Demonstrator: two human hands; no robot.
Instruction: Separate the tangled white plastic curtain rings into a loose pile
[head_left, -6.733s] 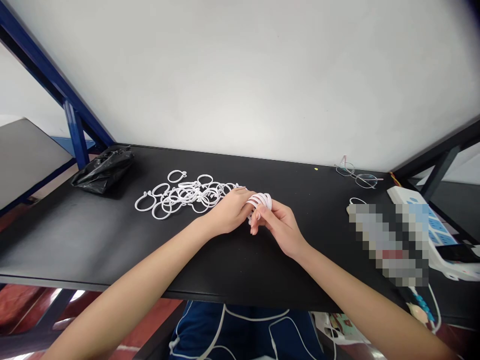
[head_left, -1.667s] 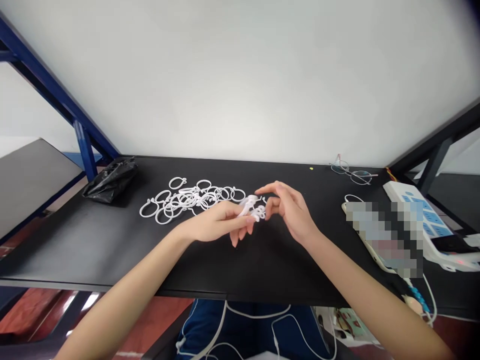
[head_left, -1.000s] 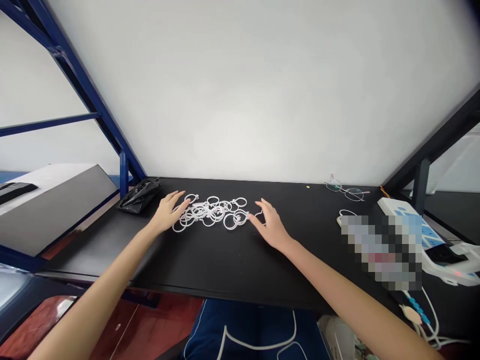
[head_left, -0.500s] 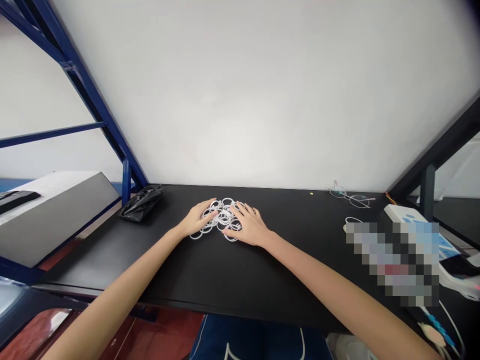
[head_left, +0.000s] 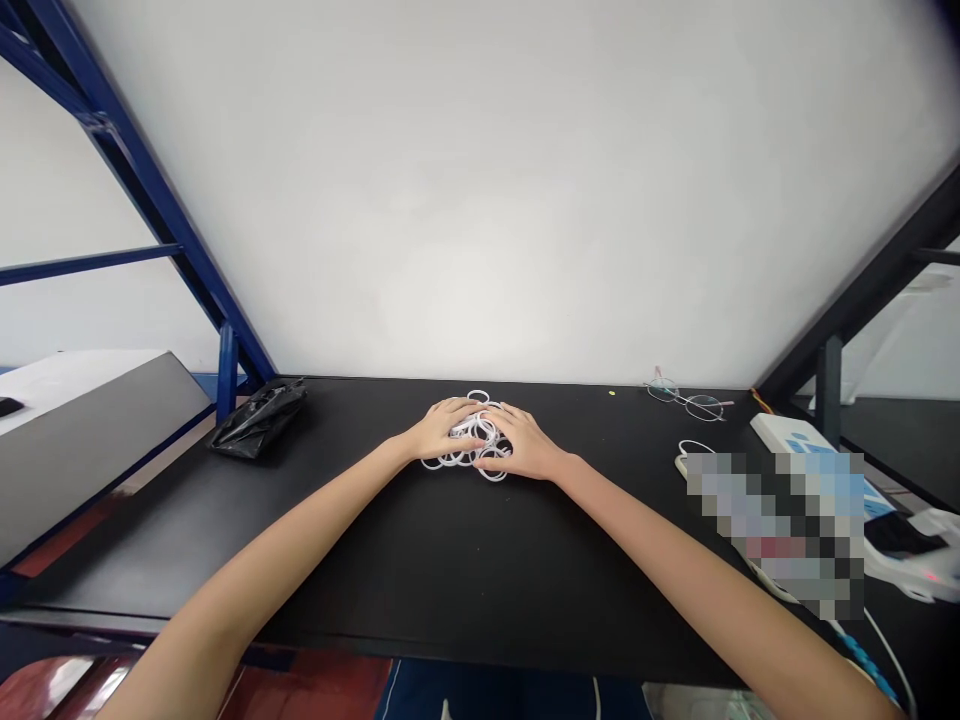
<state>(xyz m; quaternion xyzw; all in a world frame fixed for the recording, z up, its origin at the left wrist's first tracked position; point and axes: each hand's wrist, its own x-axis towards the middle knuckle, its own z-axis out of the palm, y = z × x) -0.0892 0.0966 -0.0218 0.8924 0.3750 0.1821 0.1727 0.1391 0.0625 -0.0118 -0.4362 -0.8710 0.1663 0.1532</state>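
Note:
A heap of several white plastic rings (head_left: 475, 440) lies bunched together in the middle of the black table (head_left: 420, 560). My left hand (head_left: 440, 428) cups the heap from the left, fingers curved over the rings. My right hand (head_left: 525, 447) presses against the heap from the right, fingers curled onto it. The two hands nearly meet over the rings, and part of the heap is hidden beneath them.
A crumpled black plastic bag (head_left: 255, 420) lies at the table's far left. A pair of glasses (head_left: 686, 400) sits at the back right, with a white power strip (head_left: 817, 450) and cables at the right edge. Blue frame posts (head_left: 225, 370) stand at left.
The rings lay spread out a second ago with my hands at either side. Both hands have swept inward and pushed the rings into one tight heap between them.

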